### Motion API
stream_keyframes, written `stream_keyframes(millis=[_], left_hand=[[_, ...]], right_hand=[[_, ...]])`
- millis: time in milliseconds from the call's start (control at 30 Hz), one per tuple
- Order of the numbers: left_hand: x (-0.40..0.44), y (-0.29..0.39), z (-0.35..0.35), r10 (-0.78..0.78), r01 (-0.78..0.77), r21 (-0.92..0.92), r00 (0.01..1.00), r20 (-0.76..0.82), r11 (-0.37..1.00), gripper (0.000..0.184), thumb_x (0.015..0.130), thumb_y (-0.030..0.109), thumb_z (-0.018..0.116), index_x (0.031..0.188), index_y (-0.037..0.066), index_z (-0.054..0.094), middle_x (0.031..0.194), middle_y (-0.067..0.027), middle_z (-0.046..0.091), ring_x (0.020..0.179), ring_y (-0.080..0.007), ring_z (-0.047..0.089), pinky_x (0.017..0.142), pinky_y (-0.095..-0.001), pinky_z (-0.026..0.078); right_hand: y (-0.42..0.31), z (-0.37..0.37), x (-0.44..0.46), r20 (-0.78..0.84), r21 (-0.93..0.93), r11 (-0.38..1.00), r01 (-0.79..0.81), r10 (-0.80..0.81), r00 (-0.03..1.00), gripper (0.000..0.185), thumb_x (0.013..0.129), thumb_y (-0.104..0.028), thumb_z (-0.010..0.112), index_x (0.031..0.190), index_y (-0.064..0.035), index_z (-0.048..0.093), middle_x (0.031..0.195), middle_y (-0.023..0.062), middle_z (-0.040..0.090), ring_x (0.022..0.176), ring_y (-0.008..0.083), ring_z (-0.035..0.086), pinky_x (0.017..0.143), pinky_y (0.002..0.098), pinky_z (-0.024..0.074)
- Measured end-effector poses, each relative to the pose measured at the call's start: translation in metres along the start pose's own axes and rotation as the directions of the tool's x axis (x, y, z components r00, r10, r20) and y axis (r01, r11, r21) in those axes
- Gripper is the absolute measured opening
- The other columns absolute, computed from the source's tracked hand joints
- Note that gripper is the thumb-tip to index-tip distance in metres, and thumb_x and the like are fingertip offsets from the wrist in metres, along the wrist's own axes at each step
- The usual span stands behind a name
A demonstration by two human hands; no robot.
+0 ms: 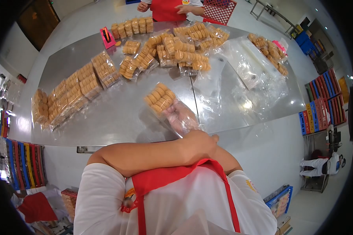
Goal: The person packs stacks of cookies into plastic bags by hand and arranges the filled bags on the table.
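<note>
A clear pack of round biscuits (159,97) stands out at the near middle of the metal table. My right hand (181,118) reaches up to it, fingers closed on its near end, with clear plastic around the hand. My left arm crosses in front of my body. At the right wrist is my left hand (202,144), its fingers bent round and partly hidden; what they grip cannot be made out. Beyond the held pack lies a loose pile of biscuit packs (186,56).
Rows of filled packs (72,91) line the table's left side. More packs (132,27) and a pink tape dispenser (107,37) are at the far edge. Clear bags (245,64) and biscuits (268,51) lie right. A person in a red apron (168,9) stands opposite.
</note>
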State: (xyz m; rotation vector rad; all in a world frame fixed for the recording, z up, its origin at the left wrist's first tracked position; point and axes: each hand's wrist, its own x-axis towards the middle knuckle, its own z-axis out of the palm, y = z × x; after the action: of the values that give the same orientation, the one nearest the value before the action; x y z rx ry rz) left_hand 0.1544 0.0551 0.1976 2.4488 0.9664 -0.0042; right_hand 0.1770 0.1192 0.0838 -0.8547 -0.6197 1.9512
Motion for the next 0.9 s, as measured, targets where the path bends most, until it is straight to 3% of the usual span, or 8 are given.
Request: stream_keyframes(millis=[100, 167, 267, 333, 400, 567, 700, 900], left_hand=[[-0.003, -0.012, 0.004, -0.089, 0.087, -0.057, 0.996, -0.03, 0.995, 0.047, 0.078, 0.008, 0.064, 0.119, -0.008, 0.049, 0.081, -0.0197, 0.068, 0.076, -0.0393, 0.068, 0.066, -0.0459, 0.053], [-0.01, -0.017, -0.008, -0.198, 0.198, -0.03, 0.98, 0.006, 0.98, 0.043, 0.078, 0.009, 0.065, 0.116, -0.006, 0.053, 0.091, -0.0228, 0.068, 0.081, -0.0386, 0.068, 0.068, -0.0447, 0.052], [-0.038, -0.049, 0.026, 0.026, -0.112, -0.181, 0.907, -0.42, 0.977, 0.037, 0.079, 0.008, 0.062, 0.114, -0.003, 0.056, 0.113, -0.0276, 0.061, 0.097, -0.0359, 0.064, 0.075, -0.0416, 0.052], [-0.065, -0.069, 0.049, 0.046, -0.218, -0.132, 0.66, -0.75, 0.967, 0.034, 0.082, 0.006, 0.058, 0.115, 0.0, 0.058, 0.129, -0.0244, 0.051, 0.113, -0.032, 0.056, 0.084, -0.0407, 0.049], [-0.086, -0.089, 0.094, -0.348, -0.158, -0.397, 0.265, -0.899, 0.904, 0.043, 0.084, 0.003, 0.054, 0.126, 0.0, 0.053, 0.131, -0.017, 0.051, 0.121, -0.0289, 0.049, 0.096, -0.0424, 0.043], [-0.064, -0.158, 0.131, -0.879, -0.251, -0.843, -0.155, -0.451, 0.476, 0.06, 0.094, 0.022, 0.051, 0.146, -0.001, 0.033, 0.149, -0.0181, 0.034, 0.14, -0.0286, 0.031, 0.114, -0.0405, 0.026], [-0.03, -0.174, 0.135, -0.857, -0.205, -0.832, -0.119, -0.502, 0.516, 0.068, 0.097, 0.031, 0.046, 0.15, -0.005, 0.024, 0.157, -0.0212, 0.025, 0.146, -0.0328, 0.022, 0.119, -0.0381, 0.017], [-0.021, -0.167, 0.118, -0.886, -0.231, -0.856, -0.089, -0.455, 0.463, 0.073, 0.096, 0.031, 0.046, 0.152, -0.007, 0.018, 0.158, -0.0211, 0.022, 0.146, -0.0307, 0.023, 0.119, -0.0351, 0.017]], right_hand=[[0.021, -0.003, 0.005, 0.154, -0.241, 0.942, 0.232, -0.199, 0.968, 0.019, 0.099, -0.019, 0.059, 0.104, -0.0002, 0.055, 0.088, 0.0084, 0.056, 0.088, 0.0195, 0.057, 0.083, 0.0314, 0.0548], [0.03, -0.001, 0.024, 0.062, 0.364, 0.918, -0.157, 0.144, 0.988, 0.021, 0.096, -0.02, 0.064, 0.105, -0.0023, 0.056, 0.092, 0.0087, 0.058, 0.091, 0.0201, 0.059, 0.082, 0.0325, 0.0544], [0.049, -0.024, 0.019, 0.18, -0.034, 0.999, -0.031, 0.037, 0.983, 0.019, 0.094, -0.019, 0.066, 0.101, -0.0036, 0.058, 0.096, 0.0091, 0.06, 0.091, 0.0234, 0.062, 0.082, 0.0347, 0.054], [0.026, -0.024, -0.011, 0.412, -0.348, 0.928, 0.132, 0.025, 0.911, 0.015, 0.096, -0.016, 0.061, 0.101, -0.002, 0.058, 0.092, 0.0102, 0.061, 0.086, 0.0247, 0.061, 0.076, 0.0351, 0.0517], [0.048, -0.051, -0.001, 0.636, -0.717, 0.207, 0.666, -0.195, 0.746, 0.017, 0.095, -0.016, 0.058, 0.101, 0.0005, 0.06, 0.093, 0.0184, 0.063, 0.084, 0.0349, 0.062, 0.074, 0.0434, 0.0486], [0.047, -0.022, 0.007, 0.576, -0.794, 0.111, 0.597, -0.175, 0.799, 0.018, 0.096, -0.016, 0.056, 0.103, 0.0002, 0.062, 0.095, 0.0212, 0.063, 0.089, 0.0398, 0.062, 0.077, 0.0467, 0.0485], [0.079, -0.008, 0.038, 0.479, -0.719, 0.475, 0.508, -0.191, 0.857, 0.025, 0.098, -0.017, 0.054, 0.114, 0.0008, 0.061, 0.106, 0.0216, 0.066, 0.095, 0.0385, 0.064, 0.081, 0.0441, 0.0496], [0.067, 0.009, 0.04, 0.36, -0.732, 0.56, 0.387, -0.163, 0.918, 0.032, 0.097, -0.024, 0.055, 0.119, -0.0007, 0.063, 0.113, 0.0163, 0.068, 0.101, 0.0304, 0.064, 0.087, 0.0401, 0.0486]])
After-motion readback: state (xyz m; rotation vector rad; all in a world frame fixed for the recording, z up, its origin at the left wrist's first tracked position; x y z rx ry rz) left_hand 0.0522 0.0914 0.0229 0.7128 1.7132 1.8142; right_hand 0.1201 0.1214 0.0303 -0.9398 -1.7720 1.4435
